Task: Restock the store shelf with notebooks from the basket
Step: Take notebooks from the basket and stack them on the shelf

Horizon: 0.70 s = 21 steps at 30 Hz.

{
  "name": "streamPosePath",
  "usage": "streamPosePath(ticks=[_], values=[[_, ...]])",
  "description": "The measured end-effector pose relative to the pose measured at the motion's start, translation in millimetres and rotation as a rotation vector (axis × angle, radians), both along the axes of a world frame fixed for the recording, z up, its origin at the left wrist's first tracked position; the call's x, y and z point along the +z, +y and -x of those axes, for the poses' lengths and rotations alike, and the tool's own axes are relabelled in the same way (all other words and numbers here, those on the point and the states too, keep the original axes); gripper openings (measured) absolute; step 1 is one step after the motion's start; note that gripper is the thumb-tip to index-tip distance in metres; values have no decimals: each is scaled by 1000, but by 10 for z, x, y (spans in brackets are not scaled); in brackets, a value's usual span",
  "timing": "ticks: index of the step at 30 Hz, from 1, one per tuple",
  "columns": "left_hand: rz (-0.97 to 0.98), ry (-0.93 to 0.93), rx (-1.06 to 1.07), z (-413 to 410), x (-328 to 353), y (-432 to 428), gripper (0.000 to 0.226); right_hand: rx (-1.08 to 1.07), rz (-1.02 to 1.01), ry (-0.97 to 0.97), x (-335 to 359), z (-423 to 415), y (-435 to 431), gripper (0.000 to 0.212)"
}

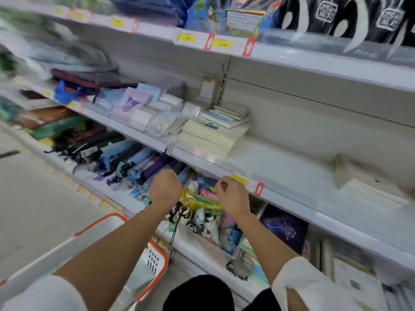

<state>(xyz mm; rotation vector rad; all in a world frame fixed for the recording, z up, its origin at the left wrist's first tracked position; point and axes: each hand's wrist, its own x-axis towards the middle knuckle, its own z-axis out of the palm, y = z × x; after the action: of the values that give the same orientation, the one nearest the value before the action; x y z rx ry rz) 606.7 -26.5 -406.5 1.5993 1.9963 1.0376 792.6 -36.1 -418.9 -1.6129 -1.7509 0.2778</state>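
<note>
A stack of pale notebooks [215, 133] lies on the middle shelf [280, 176], with smaller coloured ones on top. A second, blurred pile of notebooks [368, 187] lies farther right on the same shelf. The white basket with orange rim [155, 259] stands on the floor at lower left; its inside is mostly hidden by my left arm. My left hand [166, 189] and my right hand [231, 196] hover in front of the shelf edge, both with fingers curled and holding nothing.
Folded umbrellas [116, 158] fill the lower shelf at left. Pouches and small plush items [197, 212] lie just below my hands. Packaged card sleeves [146, 108] sit left of the notebooks. Dark printed goods [336, 14] hang on the top shelf. Grey floor [33, 198] lies at left.
</note>
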Motion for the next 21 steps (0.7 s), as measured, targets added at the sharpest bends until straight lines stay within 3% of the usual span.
streamPosePath(ticks=[4, 14, 15, 17, 21], values=[[113, 5, 123, 708, -461, -93, 21, 148, 173, -63, -509, 650, 44, 38], [424, -90, 309, 1831, -1681, -380, 1, 376, 478, -101, -1714, 1675, 10, 40], [448, -103, 326, 1898, -1798, -401, 8, 384, 520, -105, -1807, 1731, 15, 41], [503, -161, 345, 2015, -2030, -431, 21, 374, 605, -110, -2019, 1804, 47, 38], [610, -407, 437, 2139, -2451, -473, 16, 320, 743, -75, -2371, 1887, 121, 25]])
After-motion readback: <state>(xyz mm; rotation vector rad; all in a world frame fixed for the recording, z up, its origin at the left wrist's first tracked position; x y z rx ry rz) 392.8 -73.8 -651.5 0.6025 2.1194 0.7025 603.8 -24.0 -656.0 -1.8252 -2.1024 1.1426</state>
